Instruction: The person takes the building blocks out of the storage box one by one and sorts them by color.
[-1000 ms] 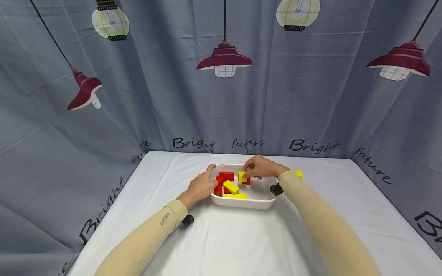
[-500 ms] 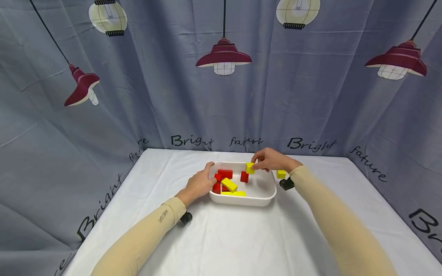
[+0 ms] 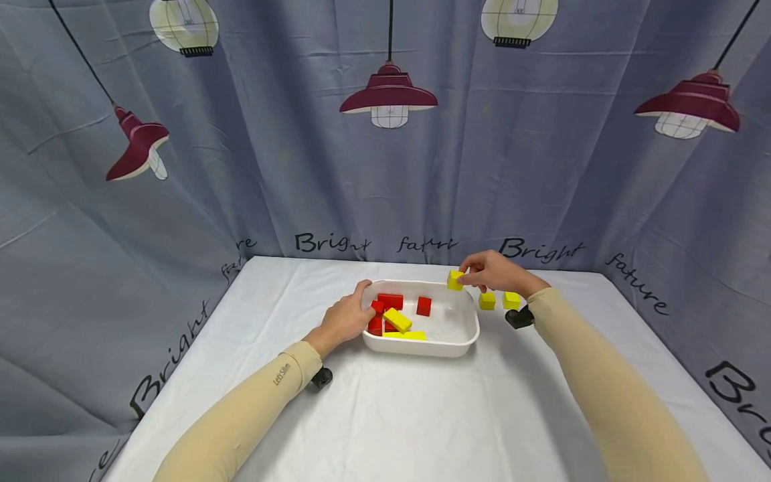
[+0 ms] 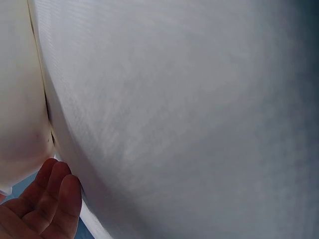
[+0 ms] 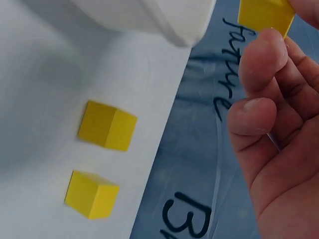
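My right hand (image 3: 495, 271) pinches a yellow cube (image 3: 454, 280) above the back right rim of a white plastic tray (image 3: 446, 349). In the right wrist view the pinched cube (image 5: 266, 14) shows at the top edge, between thumb and fingertips. My left hand (image 3: 345, 317) holds the tray's left end, thumb at the rim and fingers along the outer wall (image 4: 22, 99). Inside the tray lie several red blocks (image 3: 390, 301), a lone red block (image 3: 424, 306), a tilted yellow block (image 3: 397, 320) and a long yellow block (image 3: 405, 335). My left thumb partly covers the red ones nearest it.
Two yellow cubes stand apart on the white-covered table right of the tray, one nearer (image 3: 487, 300) and one farther right (image 3: 511, 300), beneath my right wrist. A grey printed curtain (image 3: 289, 167) hangs behind the table's back edge.
My right hand has lifted the yellow cube from inside the tray and carried it right and back, over the rim. Two cubes on the table came into sight. My left hand stays on the tray.
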`<state>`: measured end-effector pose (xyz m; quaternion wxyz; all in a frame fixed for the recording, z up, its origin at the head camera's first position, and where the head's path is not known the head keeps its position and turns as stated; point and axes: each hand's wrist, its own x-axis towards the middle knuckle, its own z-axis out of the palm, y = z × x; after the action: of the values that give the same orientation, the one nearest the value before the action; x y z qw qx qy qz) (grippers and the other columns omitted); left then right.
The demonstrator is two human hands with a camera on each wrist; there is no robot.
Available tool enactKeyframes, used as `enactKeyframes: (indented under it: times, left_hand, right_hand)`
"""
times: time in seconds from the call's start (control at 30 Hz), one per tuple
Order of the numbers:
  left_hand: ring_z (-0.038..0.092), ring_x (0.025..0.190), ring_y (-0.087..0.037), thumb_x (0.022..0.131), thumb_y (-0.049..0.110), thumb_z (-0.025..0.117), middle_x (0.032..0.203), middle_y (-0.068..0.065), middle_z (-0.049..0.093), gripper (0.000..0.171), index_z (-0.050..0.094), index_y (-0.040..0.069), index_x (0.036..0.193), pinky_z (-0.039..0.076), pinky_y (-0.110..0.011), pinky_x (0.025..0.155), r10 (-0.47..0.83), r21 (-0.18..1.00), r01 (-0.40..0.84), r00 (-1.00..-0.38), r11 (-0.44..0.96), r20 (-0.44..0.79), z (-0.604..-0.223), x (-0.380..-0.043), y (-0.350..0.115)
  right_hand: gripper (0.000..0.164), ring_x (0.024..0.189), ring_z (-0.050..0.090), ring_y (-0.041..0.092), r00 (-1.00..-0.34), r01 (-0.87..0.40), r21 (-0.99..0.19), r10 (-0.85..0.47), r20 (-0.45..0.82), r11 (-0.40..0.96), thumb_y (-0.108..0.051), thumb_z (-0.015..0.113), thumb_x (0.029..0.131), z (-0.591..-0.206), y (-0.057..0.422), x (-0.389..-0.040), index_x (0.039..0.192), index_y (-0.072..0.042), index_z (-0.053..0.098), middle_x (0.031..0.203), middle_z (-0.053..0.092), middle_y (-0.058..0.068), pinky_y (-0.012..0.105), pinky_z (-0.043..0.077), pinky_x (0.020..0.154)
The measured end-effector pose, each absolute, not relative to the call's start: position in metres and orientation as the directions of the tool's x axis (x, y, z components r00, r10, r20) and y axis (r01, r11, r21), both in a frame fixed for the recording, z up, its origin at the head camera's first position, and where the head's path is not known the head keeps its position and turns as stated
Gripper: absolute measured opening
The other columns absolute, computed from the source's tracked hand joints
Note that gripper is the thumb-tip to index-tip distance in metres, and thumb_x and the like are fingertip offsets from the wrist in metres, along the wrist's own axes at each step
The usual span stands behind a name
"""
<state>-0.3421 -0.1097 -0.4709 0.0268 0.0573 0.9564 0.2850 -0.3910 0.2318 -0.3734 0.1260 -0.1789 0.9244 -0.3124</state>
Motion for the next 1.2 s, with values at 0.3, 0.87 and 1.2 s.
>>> enactKeyframes:
  times: [0.3, 0.87, 1.2]
  left_hand:
    - [0.06, 0.075, -0.022, 0.096, 0.031, 0.055, 0.127, -0.01, 0.065, 0.066, 0.028, 0.028, 0.156, 0.049, -0.036, 0.069, 0.121, 0.552, 0.087, -0.992, 0.829, -0.026, -0.469, -0.342, -0.109]
    - [0.058, 0.07, -0.022, 0.095, 0.03, 0.056, 0.124, -0.01, 0.065, 0.067, 0.027, 0.027, 0.156, 0.047, -0.034, 0.064, 0.124, 0.571, 0.079, -0.991, 0.817, -0.041, -0.472, -0.338, -0.104]
    - [0.058, 0.071, -0.021, 0.096, 0.029, 0.056, 0.125, -0.011, 0.065, 0.066, 0.028, 0.025, 0.156, 0.048, -0.034, 0.066, 0.117, 0.557, 0.086, -0.993, 0.826, -0.021, -0.469, -0.337, -0.106]
  right_hand:
    - [0.04, 0.068, 0.058, 0.031, -0.943, -0.196, -0.638, -0.321, -0.085, 0.744, -0.036, 0.072, 0.092, -0.378, 0.267, -0.392, 0.116, -0.005, 0.064, 0.079, 0.061, 0.007, 0.032, 0.045, 0.056]
    - [0.052, 0.068, 0.058, 0.026, -0.998, -0.04, -0.616, -0.065, -0.019, 0.787, -0.048, 0.067, 0.093, -0.412, 0.344, -0.377, 0.118, -0.003, 0.059, 0.083, 0.062, 0.007, 0.034, 0.043, 0.064]
    - [0.051, 0.067, 0.056, 0.028, -0.998, 0.013, -0.617, 0.048, 0.041, 0.787, -0.044, 0.063, 0.096, -0.433, 0.36, -0.373, 0.118, 0.001, 0.056, 0.088, 0.061, 0.016, 0.034, 0.042, 0.062]
